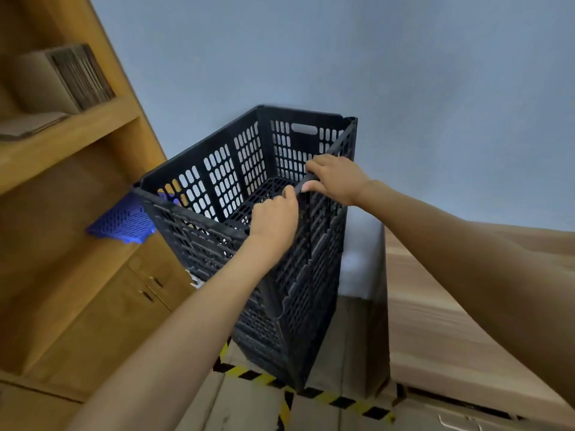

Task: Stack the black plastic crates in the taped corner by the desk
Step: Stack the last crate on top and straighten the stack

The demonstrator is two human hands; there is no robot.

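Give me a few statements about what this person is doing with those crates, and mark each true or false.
1. Both hands hold the same rim of the top black crate. True: the left hand and the right hand both close on its near right edge.
2. The top crate is full of boxes. False: it is empty, its slotted floor showing.
3. Yellow-and-black tape runs on the floor by the black stack. True.
4. The blue crate sits on top of the black stack. False: it lies to the left, beside the wooden cabinet.
5. The right hand rests on the desk. False: it grips the crate rim.
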